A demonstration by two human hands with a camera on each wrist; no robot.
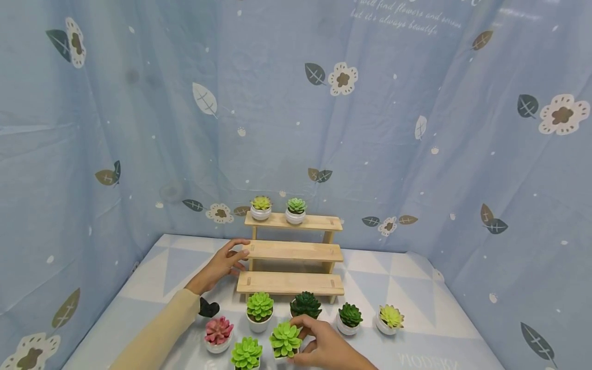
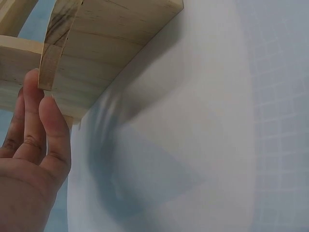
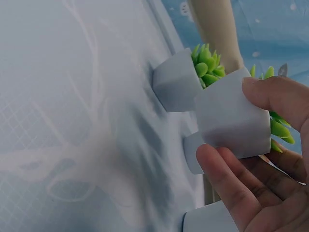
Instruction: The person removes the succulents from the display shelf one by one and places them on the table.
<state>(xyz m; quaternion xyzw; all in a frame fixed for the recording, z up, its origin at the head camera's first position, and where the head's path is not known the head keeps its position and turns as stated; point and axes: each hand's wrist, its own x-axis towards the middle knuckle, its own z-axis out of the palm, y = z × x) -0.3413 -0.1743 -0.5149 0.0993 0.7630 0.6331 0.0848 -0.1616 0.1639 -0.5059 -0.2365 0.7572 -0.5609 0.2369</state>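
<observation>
In the head view, my left hand (image 1: 228,261) holds the left end of a three-tier wooden stand (image 1: 291,250) at its middle tier. The left wrist view shows fingertips (image 2: 48,108) beside a wooden leg (image 2: 50,67), under the plank; the thumb is hidden there. My right hand (image 1: 324,343) grips a bright green potted succulent (image 1: 285,339), thumb on one side of its white faceted pot (image 3: 231,116) and fingers on the other. On the top tier stand a yellow-green succulent (image 1: 261,207) and a light green succulent (image 1: 296,210), both in white pots.
Around my right hand stand another bright green succulent (image 1: 260,311), one nearer (image 1: 246,353), a pink one (image 1: 218,334), a dark green one (image 1: 306,304), another dark green one (image 1: 349,317) and a yellow one (image 1: 390,318). A black object (image 1: 209,308) shows beside my left sleeve (image 1: 162,329). Curtains (image 1: 277,128) surround the table.
</observation>
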